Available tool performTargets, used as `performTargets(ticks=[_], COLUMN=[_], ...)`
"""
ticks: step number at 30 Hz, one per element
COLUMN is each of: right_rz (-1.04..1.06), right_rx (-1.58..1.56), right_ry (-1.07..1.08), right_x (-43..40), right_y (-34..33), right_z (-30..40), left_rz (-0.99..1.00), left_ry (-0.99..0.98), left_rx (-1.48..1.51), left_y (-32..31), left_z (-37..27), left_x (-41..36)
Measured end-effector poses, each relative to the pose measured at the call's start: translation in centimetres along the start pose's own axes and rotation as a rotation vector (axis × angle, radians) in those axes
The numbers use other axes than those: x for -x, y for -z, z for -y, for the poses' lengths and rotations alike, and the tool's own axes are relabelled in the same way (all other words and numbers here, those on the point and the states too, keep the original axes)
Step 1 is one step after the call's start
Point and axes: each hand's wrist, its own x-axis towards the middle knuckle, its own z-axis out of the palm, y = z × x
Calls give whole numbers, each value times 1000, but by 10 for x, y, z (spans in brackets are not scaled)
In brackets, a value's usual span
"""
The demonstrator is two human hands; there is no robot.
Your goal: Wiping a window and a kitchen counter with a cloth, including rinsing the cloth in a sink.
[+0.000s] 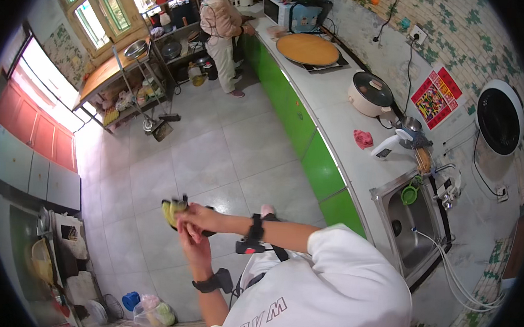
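Both my hands meet over the tiled floor, left of my white shirt. My right hand (203, 217) closes around a small yellow-green and black item (170, 212), which is blurred; its kind is not clear. Just below, my left hand (192, 240) touches or nearly touches my right hand, its fingers bent and partly hidden. Whether it also grips the item cannot be told. A dark part shows beside the hands. Each wrist wears a black strap with a small device.
A long counter with green doors (288, 94) runs along the right, bearing a large round pan (308, 49), a cooker (370, 93) and a steel sink (412, 229). Another person (222, 32) stands at its far end. A broom (170, 117) and dustpan (161, 130) stand on the floor near a wooden table (111, 75).
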Motion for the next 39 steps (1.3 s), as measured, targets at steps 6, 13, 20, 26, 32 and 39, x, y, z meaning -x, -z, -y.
performTargets(ticks=[6,13,20,26,32,39], right_rz=[283,191,390,387,-112,-186], right_rx=[-246,-64,306,156,114,-107], right_ry=[-208,105,90,-37,-184,-144], right_x=[-88,-194,-284,-356,-479,-605], right_y=[-22,-8,-11,-38,-29,-33], right_z=[-27,-59,-91,-59,-89,-80], left_rz=[-508,-587,-913,-912,-1318,-1148], left_ry=[-83,-214,-80,-264,-413,-421], left_rx=[-111,-311,-1132,-1088,-969,-487], left_y=[38,83,111,165,261,394], left_z=[-55,-122,-180,-232,-289,-389], left_x=[2,-42,-106,-123,-125,-151])
